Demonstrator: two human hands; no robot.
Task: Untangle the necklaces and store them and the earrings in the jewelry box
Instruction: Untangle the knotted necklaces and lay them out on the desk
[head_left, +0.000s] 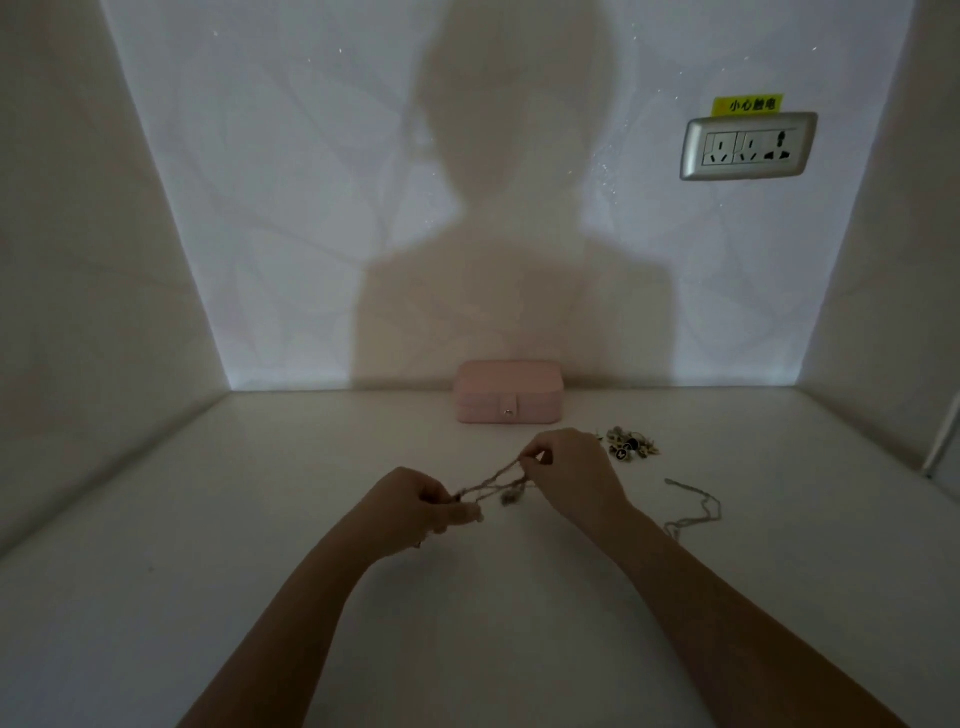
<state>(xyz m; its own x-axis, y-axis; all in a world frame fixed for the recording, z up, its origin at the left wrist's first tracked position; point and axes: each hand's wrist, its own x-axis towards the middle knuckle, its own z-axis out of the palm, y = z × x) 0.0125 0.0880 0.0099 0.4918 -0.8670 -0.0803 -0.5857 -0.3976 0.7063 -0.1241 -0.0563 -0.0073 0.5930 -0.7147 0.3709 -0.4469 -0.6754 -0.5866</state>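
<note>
The left hand (415, 501) pinches the near-left end of a tangled bunch of thin pale chain necklaces (493, 482), its fingers curled round the strands just above the white table (260, 519). The right hand (571, 473), a little farther and to the right, pinches the other end between thumb and fingertips. The strands run taut between the two hands. A small lump hangs near their middle; whether it is a knot or a pendant I cannot tell.

To the right of the right wrist a separate pale chain necklace (698, 506) lies loose on the table, apart from both hands. Just beyond the right hand and to its right sits a small heap of dark and gold earrings (629, 446). Against the far wall a pink rectangular jewelry box (509, 392) stands with its lid down and its snap tab facing near.

High on the wall to the right is a silver-framed wall socket (748, 146) with a yellow label (748, 104) just above it. A person's shadow (509, 234) falls on the wall behind the box.
</note>
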